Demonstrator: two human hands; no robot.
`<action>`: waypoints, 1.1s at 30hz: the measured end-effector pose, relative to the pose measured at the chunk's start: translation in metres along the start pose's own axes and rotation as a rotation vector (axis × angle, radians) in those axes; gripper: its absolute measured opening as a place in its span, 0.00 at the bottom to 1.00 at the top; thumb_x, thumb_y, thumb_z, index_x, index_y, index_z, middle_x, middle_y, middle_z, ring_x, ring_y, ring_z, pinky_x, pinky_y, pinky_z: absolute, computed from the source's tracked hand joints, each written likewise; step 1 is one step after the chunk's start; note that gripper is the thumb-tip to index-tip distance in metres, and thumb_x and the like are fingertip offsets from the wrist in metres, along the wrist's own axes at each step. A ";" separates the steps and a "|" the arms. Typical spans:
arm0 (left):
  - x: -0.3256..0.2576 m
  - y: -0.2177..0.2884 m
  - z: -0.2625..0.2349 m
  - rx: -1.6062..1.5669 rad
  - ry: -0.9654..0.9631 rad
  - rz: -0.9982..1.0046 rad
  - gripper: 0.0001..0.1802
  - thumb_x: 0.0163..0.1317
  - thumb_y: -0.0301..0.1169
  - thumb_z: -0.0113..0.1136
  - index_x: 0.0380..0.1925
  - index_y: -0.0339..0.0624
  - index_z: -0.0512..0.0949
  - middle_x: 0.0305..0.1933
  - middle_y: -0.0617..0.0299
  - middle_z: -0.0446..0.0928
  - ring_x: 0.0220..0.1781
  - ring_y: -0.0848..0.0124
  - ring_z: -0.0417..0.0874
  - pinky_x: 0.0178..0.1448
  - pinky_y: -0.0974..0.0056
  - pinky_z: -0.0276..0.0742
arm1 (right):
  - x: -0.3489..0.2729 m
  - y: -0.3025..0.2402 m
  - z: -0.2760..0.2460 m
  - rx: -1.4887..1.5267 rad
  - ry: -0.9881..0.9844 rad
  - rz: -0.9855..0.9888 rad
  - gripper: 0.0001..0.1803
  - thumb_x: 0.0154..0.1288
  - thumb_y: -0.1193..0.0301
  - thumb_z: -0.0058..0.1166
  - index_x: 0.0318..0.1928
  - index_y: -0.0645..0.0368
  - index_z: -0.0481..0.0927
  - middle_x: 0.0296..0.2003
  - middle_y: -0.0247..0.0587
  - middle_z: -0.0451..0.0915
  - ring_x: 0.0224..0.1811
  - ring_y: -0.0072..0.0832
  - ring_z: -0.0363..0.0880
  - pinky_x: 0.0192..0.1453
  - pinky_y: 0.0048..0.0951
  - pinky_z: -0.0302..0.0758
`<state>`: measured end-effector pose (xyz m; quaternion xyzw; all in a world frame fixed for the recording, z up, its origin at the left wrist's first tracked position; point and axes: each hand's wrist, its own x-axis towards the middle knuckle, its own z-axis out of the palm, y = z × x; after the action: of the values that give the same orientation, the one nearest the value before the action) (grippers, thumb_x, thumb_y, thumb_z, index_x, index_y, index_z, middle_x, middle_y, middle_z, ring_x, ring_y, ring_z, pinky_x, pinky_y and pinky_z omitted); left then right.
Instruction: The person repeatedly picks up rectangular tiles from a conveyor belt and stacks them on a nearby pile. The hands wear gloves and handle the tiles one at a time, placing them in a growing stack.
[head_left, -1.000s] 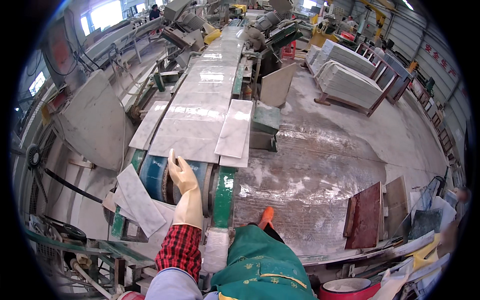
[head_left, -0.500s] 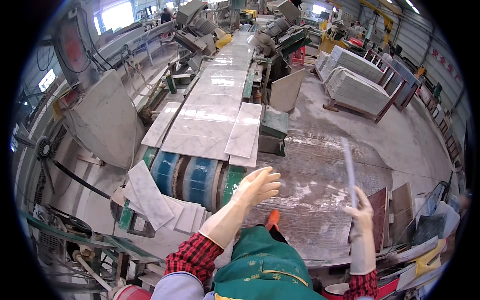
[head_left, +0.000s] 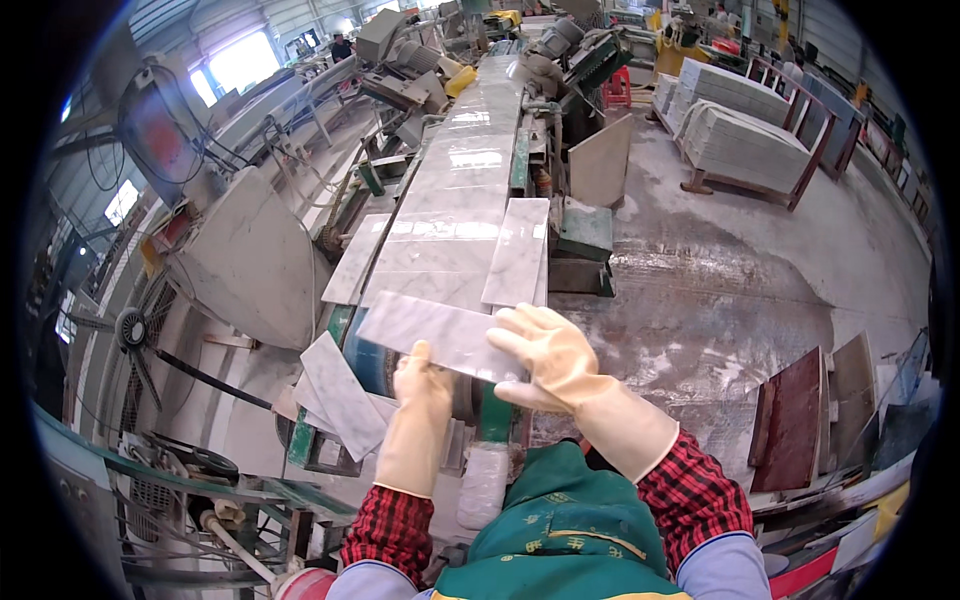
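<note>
Single head-worn fisheye view, looking steeply down, close over the conveyor [head_left: 455, 215]

Glossy grey-veined marble tile [head_left: 440, 338]

Cream gloves on each hand, red plaid sleeves [head_left: 690, 500], a green apron [head_left: 560, 530], a grey-veined white marble tile [head_left: 440, 335].

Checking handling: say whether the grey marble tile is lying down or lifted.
Lifted: both gloved hands hold the grey marble tile above the conveyor end.
</note>
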<state>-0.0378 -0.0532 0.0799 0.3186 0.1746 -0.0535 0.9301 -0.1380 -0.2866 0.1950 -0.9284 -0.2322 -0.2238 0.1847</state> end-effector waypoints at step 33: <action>0.103 0.001 -0.030 0.031 0.227 0.050 0.23 0.72 0.23 0.51 0.64 0.41 0.61 0.64 0.45 0.69 0.59 0.46 0.79 0.56 0.35 0.83 | -0.385 0.058 -0.062 0.112 0.302 1.374 0.27 0.64 0.64 0.63 0.62 0.61 0.79 0.62 0.50 0.78 0.67 0.42 0.73 0.73 0.36 0.65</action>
<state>0.0503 -0.0331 0.0212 0.3410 0.2697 0.0035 0.9005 -0.4339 -0.4958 0.0396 -0.8128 0.4234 -0.1708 0.3618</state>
